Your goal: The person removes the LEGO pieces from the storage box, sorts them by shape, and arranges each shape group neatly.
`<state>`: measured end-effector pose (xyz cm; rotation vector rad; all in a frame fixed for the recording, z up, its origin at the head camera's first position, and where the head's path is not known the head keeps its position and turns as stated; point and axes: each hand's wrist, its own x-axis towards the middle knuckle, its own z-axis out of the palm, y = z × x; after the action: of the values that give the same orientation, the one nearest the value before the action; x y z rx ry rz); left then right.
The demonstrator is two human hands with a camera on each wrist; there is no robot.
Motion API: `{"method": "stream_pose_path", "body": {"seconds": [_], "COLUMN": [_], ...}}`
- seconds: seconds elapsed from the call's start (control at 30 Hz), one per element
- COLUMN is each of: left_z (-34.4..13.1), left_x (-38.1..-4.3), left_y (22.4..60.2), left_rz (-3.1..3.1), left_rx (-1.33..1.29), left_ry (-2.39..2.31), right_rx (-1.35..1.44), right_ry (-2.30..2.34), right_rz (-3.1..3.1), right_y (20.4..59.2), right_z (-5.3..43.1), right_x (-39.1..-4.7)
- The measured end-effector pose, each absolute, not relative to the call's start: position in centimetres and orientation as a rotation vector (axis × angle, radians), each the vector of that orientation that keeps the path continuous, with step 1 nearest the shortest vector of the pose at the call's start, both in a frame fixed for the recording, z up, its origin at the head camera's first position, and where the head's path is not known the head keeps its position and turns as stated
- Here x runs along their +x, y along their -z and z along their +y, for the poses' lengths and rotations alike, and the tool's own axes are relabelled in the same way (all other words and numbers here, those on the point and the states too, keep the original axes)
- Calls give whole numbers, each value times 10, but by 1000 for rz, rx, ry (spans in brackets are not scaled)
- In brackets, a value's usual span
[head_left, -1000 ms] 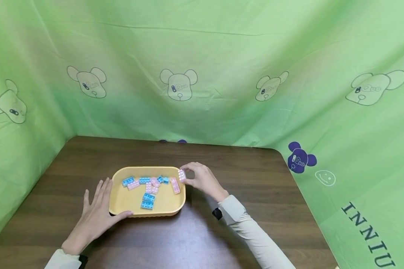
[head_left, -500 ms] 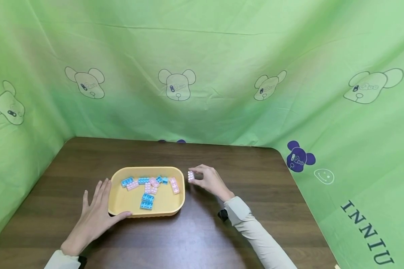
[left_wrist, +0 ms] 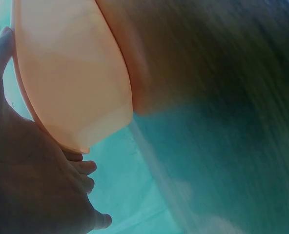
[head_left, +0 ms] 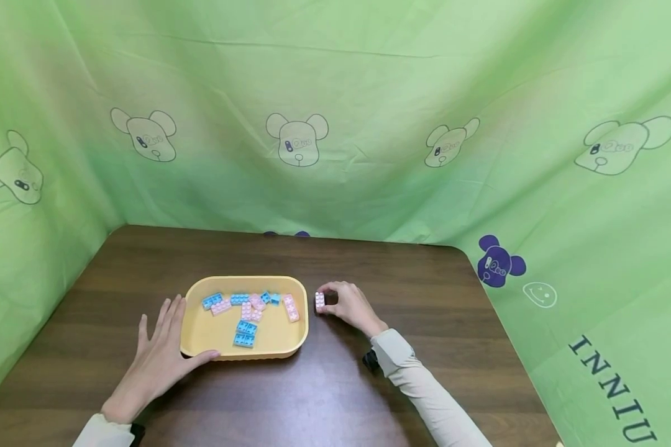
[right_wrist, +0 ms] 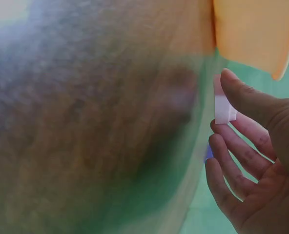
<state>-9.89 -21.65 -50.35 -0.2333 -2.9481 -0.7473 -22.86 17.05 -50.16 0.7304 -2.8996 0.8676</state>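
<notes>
My right hand [head_left: 353, 306] pinches a light pink building brick [head_left: 320, 302] between thumb and fingers, low over the table just right of the yellow tray [head_left: 207, 332]. From the right wrist view, the brick [right_wrist: 222, 108] stands between the thumb tip and a fingertip, its studs toward the palm. Spread along the tray's left end, my left hand [head_left: 159, 363] has straight fingers at the side wall and its thumb on the front rim. In the left wrist view that hand [left_wrist: 37, 170] lies against the tray wall [left_wrist: 76, 73].
Inside the tray are several blue bricks [head_left: 246, 334] and pink bricks [head_left: 291, 308], loosely scattered. The tray stands on a dark wooden table [head_left: 335, 397]. A green curtain [head_left: 369, 205] with printed bear heads hangs around the table's back and sides.
My right hand has carried the pink brick from over the tray's right rim to the right, then down close to the table. The left hand and tray stay in place.
</notes>
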Motion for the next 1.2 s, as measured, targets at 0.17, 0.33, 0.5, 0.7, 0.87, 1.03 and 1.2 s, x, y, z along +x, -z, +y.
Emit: {"method": "stream_pose_path", "body": {"seconds": [0.17,0.33,0.5,0.7,0.87,1.03,1.2], "left_z": [-216,-216,-216,-216,-217,-216,-216], "left_x": [-99,-99,-98,-99,-99,-99,-98], "left_y": [502,502,504,504,504,504,504], "left_rz": [-2944,-2934,-2934,-2936,-2933,-2926,-2932], "left_rx": [-232,-238,-238,-236,-241,-246,-241], "left_ry": [749,752,753,751,748,750,760], "right_rx": [742,747,744,728,712,722,722], "right_ry": [-857,-886,-884,-884,-901,-918,-969], "right_rz": [-2897,-2874,-2880,-2882,-2883,-2882,-2869], "right_y": [505,507,507,509,510,510,506], "right_z": [172,173,173,173,172,173,175], "right_x": [-227,-226,-225,-226,-226,-225,-225]}}
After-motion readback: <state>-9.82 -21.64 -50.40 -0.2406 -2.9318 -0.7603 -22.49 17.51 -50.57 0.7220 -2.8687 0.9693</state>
